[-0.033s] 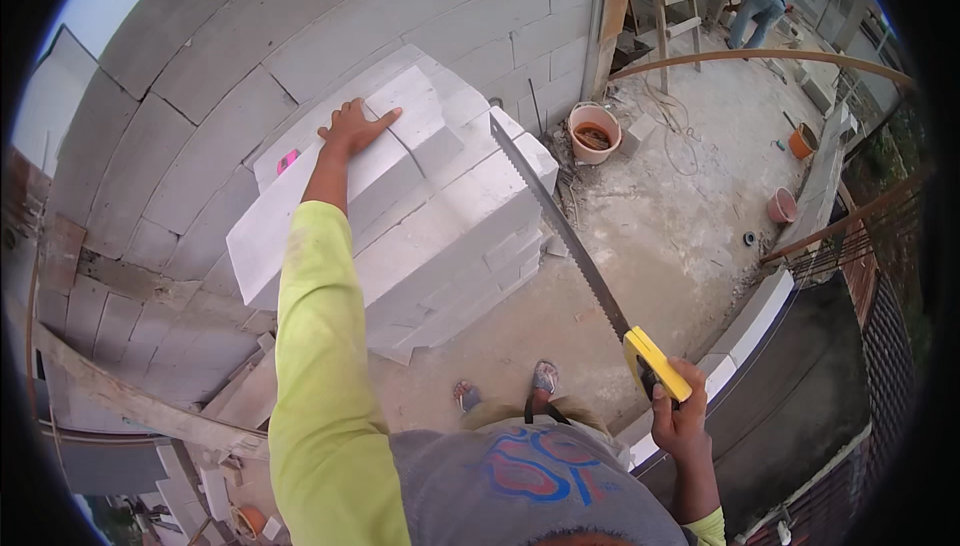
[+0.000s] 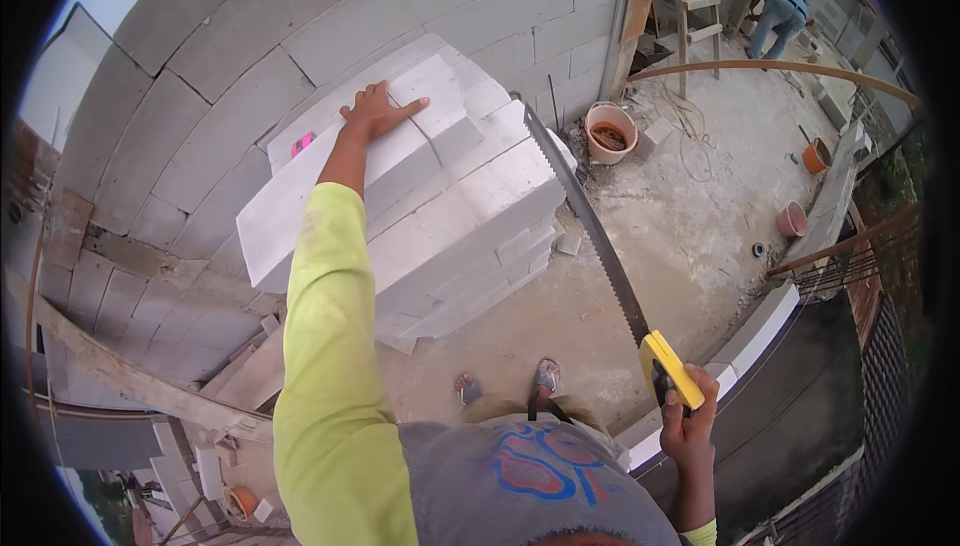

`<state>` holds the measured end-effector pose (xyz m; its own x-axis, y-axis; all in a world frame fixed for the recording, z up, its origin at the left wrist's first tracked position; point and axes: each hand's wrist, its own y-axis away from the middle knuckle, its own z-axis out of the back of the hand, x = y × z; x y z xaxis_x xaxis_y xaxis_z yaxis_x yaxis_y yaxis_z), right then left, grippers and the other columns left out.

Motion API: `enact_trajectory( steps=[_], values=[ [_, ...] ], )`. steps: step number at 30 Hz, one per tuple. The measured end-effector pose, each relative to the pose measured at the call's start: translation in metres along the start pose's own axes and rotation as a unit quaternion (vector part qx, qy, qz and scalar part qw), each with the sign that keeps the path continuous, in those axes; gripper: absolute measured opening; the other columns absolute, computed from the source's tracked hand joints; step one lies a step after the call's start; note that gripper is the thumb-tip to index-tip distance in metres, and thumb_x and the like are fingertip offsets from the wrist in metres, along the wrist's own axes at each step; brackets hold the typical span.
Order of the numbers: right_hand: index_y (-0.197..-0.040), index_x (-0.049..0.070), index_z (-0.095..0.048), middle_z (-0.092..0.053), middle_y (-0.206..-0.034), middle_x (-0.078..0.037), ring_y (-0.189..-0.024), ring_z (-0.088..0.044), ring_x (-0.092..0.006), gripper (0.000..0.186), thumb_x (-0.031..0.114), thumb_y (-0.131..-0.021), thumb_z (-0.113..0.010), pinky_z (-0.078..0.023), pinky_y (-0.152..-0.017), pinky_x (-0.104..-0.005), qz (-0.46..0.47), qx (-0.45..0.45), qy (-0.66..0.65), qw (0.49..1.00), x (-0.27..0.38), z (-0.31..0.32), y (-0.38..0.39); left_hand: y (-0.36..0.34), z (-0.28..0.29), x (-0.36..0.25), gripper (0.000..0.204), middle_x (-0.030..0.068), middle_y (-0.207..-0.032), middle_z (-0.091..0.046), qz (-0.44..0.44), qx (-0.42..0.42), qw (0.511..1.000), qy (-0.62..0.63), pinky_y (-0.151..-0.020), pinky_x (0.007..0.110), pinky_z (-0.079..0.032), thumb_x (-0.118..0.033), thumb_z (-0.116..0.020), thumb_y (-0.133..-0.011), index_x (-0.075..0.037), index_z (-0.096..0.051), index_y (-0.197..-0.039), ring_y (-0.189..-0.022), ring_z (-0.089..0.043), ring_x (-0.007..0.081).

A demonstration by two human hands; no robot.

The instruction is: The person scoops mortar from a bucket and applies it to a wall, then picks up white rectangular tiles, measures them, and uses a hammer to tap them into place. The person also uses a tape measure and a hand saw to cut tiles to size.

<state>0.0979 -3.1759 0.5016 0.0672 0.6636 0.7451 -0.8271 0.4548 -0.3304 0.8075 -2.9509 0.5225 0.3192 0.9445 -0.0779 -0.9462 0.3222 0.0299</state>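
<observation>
My left hand (image 2: 373,114) lies on top of a long white masonry block (image 2: 392,168), fingers spread and thumb reaching past a dark gap. Across that gap sits a shorter white block piece (image 2: 438,96). Both rest on a stack of pale blocks (image 2: 470,221) against the wall. In my right hand (image 2: 690,424), at the lower right, is the yellow handle of a hand saw (image 2: 603,231), its fingers wrapped round it. The long toothed blade slants up and left, its tip by the stack's far right corner. A small pink object (image 2: 302,144) lies between the long block and the wall.
A grey block wall (image 2: 250,96) runs behind the stack. Beyond it are a pink bucket (image 2: 610,134), a wooden ladder (image 2: 699,1) and a bending person (image 2: 778,14). A low row of blocks (image 2: 755,331) edges the concrete floor on the right.
The whole view has shifted slightly. My left hand stays on the long block, and the saw keeps nearly the same place beside the stack.
</observation>
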Motion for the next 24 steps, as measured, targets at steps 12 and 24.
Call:
enact_trajectory(
  steps=[12, 24],
  values=[
    [-0.151, -0.001, -0.047, -0.055, -0.118, -0.011, -0.080, -0.052, -0.0092, 0.045, 0.022, -0.116, -0.060, -0.046, -0.074, -0.0274, -0.052, -0.015, -0.022, 0.998, -0.032, -0.044, -0.010, -0.016, 0.026, -0.050, 0.143, 0.0270, -0.183, -0.020, -0.156, 0.110, 0.973, -0.133, -0.131, 0.067, -0.032, -0.074, -0.088, -0.065, -0.034, -0.015, -0.181, -0.165, -0.024, 0.0570],
    [-0.154, -0.004, -0.046, -0.059, -0.138, -0.019, -0.117, -0.063, -0.0271, 0.047, 0.020, -0.115, -0.061, -0.051, -0.105, -0.0419, -0.012, 0.016, -0.074, 0.997, -0.046, -0.108, -0.140, -0.103, 0.087, 0.032, 0.109, 0.0195, -0.170, -0.051, -0.035, 0.232, 0.907, 0.350, -0.127, 0.065, -0.031, -0.058, -0.078, -0.075, -0.024, -0.044, -0.173, -0.155, -0.048, 0.0422]
  ],
)
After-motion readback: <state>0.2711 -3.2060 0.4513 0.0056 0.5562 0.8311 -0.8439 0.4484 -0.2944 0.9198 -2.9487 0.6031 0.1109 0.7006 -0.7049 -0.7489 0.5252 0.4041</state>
